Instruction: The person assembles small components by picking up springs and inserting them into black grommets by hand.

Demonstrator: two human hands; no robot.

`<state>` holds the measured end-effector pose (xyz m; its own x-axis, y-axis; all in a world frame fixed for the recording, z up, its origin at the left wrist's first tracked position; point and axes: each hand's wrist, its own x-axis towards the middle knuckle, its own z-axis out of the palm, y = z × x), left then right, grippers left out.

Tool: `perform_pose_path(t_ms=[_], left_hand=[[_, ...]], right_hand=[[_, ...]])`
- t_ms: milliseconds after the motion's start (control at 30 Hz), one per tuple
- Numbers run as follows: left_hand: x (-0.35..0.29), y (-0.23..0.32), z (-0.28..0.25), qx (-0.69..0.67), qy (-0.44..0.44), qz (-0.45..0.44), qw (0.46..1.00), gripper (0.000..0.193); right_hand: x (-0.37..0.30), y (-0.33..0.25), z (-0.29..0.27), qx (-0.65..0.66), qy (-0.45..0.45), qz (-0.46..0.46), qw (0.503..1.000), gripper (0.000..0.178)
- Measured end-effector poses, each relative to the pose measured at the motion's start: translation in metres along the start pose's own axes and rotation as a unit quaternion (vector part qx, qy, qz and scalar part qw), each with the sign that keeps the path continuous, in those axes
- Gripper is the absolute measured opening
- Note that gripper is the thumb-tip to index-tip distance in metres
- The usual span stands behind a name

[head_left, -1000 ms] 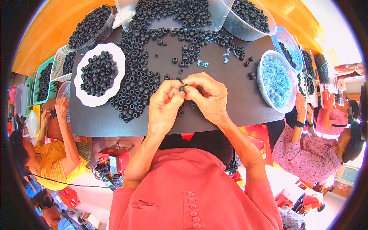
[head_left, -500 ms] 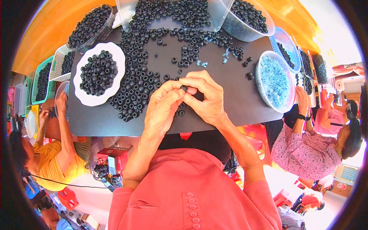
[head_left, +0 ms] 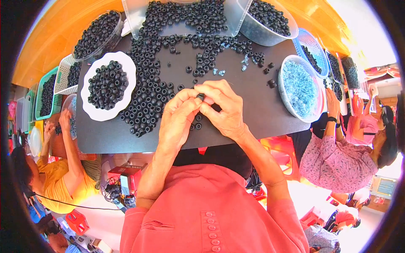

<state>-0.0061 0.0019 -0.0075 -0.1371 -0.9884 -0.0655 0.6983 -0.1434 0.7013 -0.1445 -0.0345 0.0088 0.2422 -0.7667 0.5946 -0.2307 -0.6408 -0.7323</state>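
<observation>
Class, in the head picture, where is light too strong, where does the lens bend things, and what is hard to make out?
Head view: the floor is washed nearly white at lower right; the orange surface arches along the picture's dark edge; the small black piece between left hand and right hand is largely covered.

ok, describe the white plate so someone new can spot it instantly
Find the dark table, then the spread of loose black pieces left of centre on it. Just left of that spread sits the white plate, heaped with similar pieces. Unlike the perforated white basket farther left, it is round with a wavy, scalloped rim.
</observation>
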Motion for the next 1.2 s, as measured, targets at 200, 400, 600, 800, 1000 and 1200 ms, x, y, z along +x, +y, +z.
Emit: perform_pose_path(t_ms=[200, 400, 600, 800, 1000, 1200], left_hand=[[-0.007, 0.002, 0.007, 0.036, 0.006, 0.015, 0.999, 0.016], [-0.008, -0.001, 0.002, 0.049, -0.016, 0.031, 0.998, 0.019], [-0.002, 0.000, 0.007, 0.045, -0.004, 0.038, 0.998, 0.016], [-0.004, -0.001, 0.003, 0.036, 0.010, 0.035, 0.999, 0.015], [-0.005, 0.001, 0.004, 0.049, 0.019, 0.029, 0.998, 0.015], [-0.008, 0.005, -0.002, 0.018, 0.032, 0.047, 0.998, 0.015]], right_hand=[[-0.002, 0.003, -0.006, -0.016, -0.035, -0.017, 0.999, 0.031], [0.101, 0.017, -0.093, -0.251, 0.081, -0.048, 0.963, 0.021], [0.142, 0.045, -0.104, -0.314, 0.069, -0.092, 0.942, 0.026], [0.095, 0.036, -0.009, -0.233, -0.214, -0.104, 0.943, 0.018], [0.083, 0.037, 0.017, -0.303, -0.286, -0.123, 0.901, 0.019], [0.070, 0.017, 0.010, -0.125, -0.218, -0.025, 0.967, 0.024]])
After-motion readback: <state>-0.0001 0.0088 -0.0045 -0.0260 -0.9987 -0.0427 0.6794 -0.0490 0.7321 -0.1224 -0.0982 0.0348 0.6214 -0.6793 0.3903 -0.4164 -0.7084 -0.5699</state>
